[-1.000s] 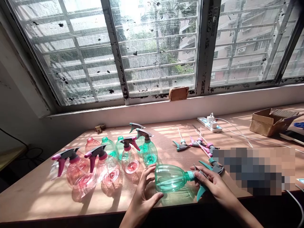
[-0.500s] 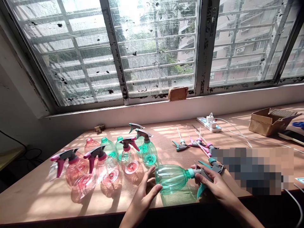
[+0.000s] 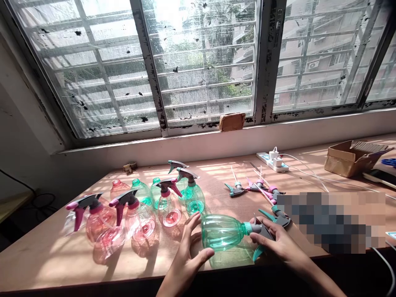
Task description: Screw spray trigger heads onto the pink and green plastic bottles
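Clock directions are taken from the green bottle (image 3: pixel 222 233) between the two hands, which is on its side above the front of the counter (image 3: pixel 52 260), base toward 9 o'clock and neck toward 3.

Two pink bottles (image 3: pixel 140 225) with magenta-and-grey spray heads stand at 9 o'clock. Behind them, at 10 o'clock, are an open pink bottle (image 3: pixel 120 187) and two open green bottles (image 3: pixel 140 192). Another pink spray bottle (image 3: pixel 169 209) stands between 9 and 10 o'clock, and a green spray bottle (image 3: pixel 194 200) between 10 and 11, with a further green one partly hidden behind it.

At 8 o'clock, the left hand (image 3: pixel 187 258) is spread, its thumb and curved fingers apart around the base of the green bottle; how firmly they touch it cannot be told. At 3 o'clock, the right hand (image 3: pixel 278 239) pinches the grey-and-teal spray head (image 3: pixel 262 234) at the bottle's neck, between thumb and fingers.

Loose spray heads (image 3: pixel 235 189) with pale tubes lie from 12 to 2 o'clock, and a teal-and-grey one (image 3: pixel 280 218) near 3, just beyond the right hand. A power strip (image 3: pixel 262 156) lies between 1 and 2 o'clock, and an open cardboard box (image 3: pixel 342 161) sits near 2.
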Motion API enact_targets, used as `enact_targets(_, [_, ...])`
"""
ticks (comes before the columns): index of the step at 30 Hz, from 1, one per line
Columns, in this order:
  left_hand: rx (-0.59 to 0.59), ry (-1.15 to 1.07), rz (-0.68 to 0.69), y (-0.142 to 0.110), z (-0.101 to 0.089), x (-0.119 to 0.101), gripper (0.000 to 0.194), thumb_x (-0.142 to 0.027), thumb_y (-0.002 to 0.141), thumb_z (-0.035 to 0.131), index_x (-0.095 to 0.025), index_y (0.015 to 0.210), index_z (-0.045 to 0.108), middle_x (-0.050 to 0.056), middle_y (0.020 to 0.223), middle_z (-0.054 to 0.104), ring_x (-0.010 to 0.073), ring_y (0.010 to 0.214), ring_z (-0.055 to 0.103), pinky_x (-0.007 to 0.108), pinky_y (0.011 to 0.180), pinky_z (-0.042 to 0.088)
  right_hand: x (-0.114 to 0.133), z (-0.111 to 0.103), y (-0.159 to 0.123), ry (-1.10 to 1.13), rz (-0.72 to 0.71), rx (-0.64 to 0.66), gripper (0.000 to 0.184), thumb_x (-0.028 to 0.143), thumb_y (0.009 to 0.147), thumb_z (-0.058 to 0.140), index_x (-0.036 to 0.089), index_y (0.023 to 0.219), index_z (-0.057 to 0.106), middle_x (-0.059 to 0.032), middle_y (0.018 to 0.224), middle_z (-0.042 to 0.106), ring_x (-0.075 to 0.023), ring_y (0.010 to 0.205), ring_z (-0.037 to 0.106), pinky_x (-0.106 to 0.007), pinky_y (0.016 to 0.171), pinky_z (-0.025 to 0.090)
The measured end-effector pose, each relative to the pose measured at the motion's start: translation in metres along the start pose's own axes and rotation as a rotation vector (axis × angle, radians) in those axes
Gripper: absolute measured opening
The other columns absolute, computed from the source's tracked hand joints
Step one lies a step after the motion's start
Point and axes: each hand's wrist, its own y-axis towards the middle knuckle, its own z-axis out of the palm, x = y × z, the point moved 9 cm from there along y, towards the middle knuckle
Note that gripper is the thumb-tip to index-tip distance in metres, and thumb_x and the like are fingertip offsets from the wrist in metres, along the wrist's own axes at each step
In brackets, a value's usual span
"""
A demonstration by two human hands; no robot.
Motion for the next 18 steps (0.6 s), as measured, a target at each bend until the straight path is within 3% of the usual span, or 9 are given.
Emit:
enact_targets(4, [-0.104,0.010,-0.071,0.004,-0.008,0.007,0.064,-0.061,0.101,0.059,-0.024,0.152,0.055,0.017,0.155,0.059,0.0378,0.148,0.051,0.054,0.122,0.044,0.001,0.001,0.000,-0.007,-0.005,0.009,0.036,0.053,0.084,0.083,0.023,0.098,0.072,0.0002,0.089,0.066,-0.0215,0.084,0.063,-0.029,0.078,0.051])
enact_targets(7, [-0.060,0.020,-0.126,0.005,-0.003,0.007,0.062,-0.062,0.099,0.061,-0.023,0.147,0.061,0.016,0.152,0.063,0.0391,0.144,0.055,0.054,0.119,0.047,0.000,0.000,0.000,-0.018,-0.003,0.008,0.036,0.054,0.084,0.082,0.023,0.098,0.072,-0.0011,0.090,0.066,-0.0234,0.086,0.063,-0.031,0.078,0.051])
enact_targets(12, [0.097,0.025,-0.031,0.001,0.011,-0.006,0.066,-0.046,0.098,0.068,-0.033,0.159,0.045,0.011,0.169,0.043,0.0352,0.152,0.047,0.051,0.125,0.041,-0.007,0.001,0.001,0.036,0.024,0.024,0.035,0.053,0.087,0.080,0.022,0.100,0.070,-0.0002,0.084,0.066,-0.0216,0.080,0.061,-0.030,0.074,0.050])
enact_targets(15, [0.070,0.107,-0.016,-0.001,0.009,-0.004,0.077,-0.044,0.093,0.075,-0.033,0.161,0.039,0.010,0.176,0.030,0.0369,0.156,0.040,0.053,0.128,0.036,-0.009,0.004,0.001,0.067,0.027,0.064,0.034,0.051,0.087,0.082,0.022,0.101,0.071,0.0008,0.083,0.065,-0.0196,0.079,0.059,-0.028,0.071,0.048])
enact_targets(18, [-0.015,0.096,-0.111,-0.001,0.003,0.009,0.082,-0.056,0.095,0.070,-0.028,0.164,0.034,0.015,0.173,0.034,0.0385,0.152,0.045,0.056,0.126,0.038,-0.007,0.005,0.001,0.068,-0.001,0.094,0.033,0.050,0.087,0.084,0.022,0.101,0.073,-0.0006,0.089,0.067,-0.0203,0.086,0.060,-0.027,0.077,0.049])
